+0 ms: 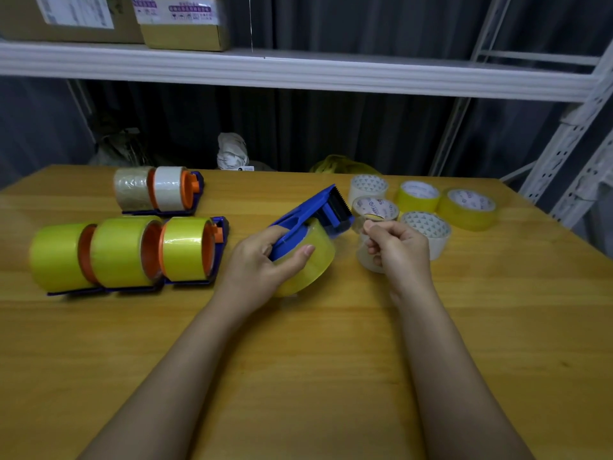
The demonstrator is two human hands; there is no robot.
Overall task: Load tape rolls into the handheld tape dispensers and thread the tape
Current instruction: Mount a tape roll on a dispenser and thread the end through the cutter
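Observation:
A blue handheld tape dispenser (pixel 308 207) is tilted above the table's middle, its black cutter end pointing up and right. A yellow tape roll (pixel 313 260) sits in it. My left hand (pixel 262 260) grips the dispenser's handle, thumb lying across the roll. My right hand (pixel 398 247), just right of the cutter, pinches the clear free end of the tape (pixel 360 225) between curled fingers. Several loose rolls, yellow (pixel 469 207) and clear (pixel 428 227), stand on the table behind my right hand.
Loaded dispensers lie at the left: three with yellow rolls (pixel 129 252) in front and two with clear rolls (pixel 159 192) behind. The wooden table (pixel 298 360) runs under a white metal shelf (pixel 298 73) carrying cardboard boxes (pixel 182 21). A shelf upright (pixel 570 154) stands at right.

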